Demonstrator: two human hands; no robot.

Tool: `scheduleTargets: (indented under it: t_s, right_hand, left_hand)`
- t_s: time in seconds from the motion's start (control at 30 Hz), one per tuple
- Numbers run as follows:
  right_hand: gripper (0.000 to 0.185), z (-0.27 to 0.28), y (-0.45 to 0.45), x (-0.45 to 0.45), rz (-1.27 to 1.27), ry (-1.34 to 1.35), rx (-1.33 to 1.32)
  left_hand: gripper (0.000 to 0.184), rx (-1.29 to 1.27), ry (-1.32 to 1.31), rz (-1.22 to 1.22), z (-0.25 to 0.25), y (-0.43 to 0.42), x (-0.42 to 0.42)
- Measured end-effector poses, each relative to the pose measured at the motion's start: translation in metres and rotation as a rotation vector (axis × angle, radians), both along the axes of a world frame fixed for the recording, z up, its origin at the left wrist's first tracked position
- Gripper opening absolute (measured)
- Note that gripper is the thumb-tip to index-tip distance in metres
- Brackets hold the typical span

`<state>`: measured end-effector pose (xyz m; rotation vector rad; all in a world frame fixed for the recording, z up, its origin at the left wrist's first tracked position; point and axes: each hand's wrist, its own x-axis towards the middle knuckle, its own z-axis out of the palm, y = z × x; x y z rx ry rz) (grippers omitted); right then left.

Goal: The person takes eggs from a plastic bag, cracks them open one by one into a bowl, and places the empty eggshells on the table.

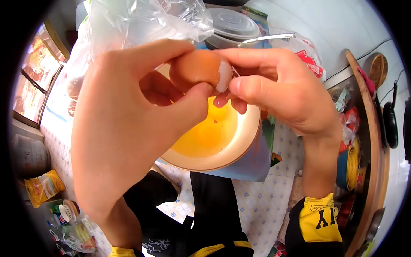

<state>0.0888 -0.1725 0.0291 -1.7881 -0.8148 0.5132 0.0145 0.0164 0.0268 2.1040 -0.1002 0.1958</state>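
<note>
A brown egg is held sideways above the bowl, gripped between the thumb and fingers of my left hand. Its right end is broken, and a white membrane shows there. At that broken end, the thumb and fingertips of my right hand pinch the edge of the shell. Below both hands stands a cream bowl with a brown rim. Raw egg with yellow yolk lies in it, with a small brown speck on top. My left hand hides the bowl's left side.
Behind the hands lie a clear plastic bag and a lidded container, with a metal utensil handle beside it. A blue mat is under the bowl. On the right, a wooden-edged shelf holds packets and bowls.
</note>
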Motion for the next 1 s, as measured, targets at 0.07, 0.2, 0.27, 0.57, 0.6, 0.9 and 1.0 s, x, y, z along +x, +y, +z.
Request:
scheduleTargets:
  t_s: [0.07, 0.2, 0.27, 0.57, 0.6, 0.9, 1.0]
  right_hand:
    - [0.049, 0.005, 0.0, -0.002, 0.0, 0.182, -0.038]
    - [0.048, 0.003, -0.002, 0.005, 0.031, 0.225, -0.028]
    - [0.047, -0.001, -0.003, 0.006, 0.049, 0.265, 0.015]
    - [0.037, -0.018, -0.007, 0.0, 0.038, 0.667, 0.388]
    - [0.037, -0.019, -0.008, 0.0, 0.035, 0.66, 0.395]
    - [0.029, -0.011, -0.035, -0.001, -0.182, 0.488, 0.327]
    - [0.027, -0.002, -0.046, 0.0, -0.295, 0.297, 0.134]
  left_hand:
    - [0.041, -0.004, -0.007, 0.009, -0.003, 0.004, 0.0]
    - [0.039, -0.141, 0.021, 0.013, -0.008, 0.006, 0.002]
    - [0.039, -0.212, 0.006, -0.017, -0.012, 0.007, 0.001]
    - [0.042, -0.352, -0.035, -0.027, -0.017, 0.008, -0.004]
    - [0.042, -0.347, -0.039, -0.034, -0.018, 0.008, -0.004]
    - [0.053, -0.345, -0.05, -0.029, -0.024, 0.013, -0.001]
    - [0.054, -0.234, -0.091, -0.016, -0.027, 0.018, 0.0]
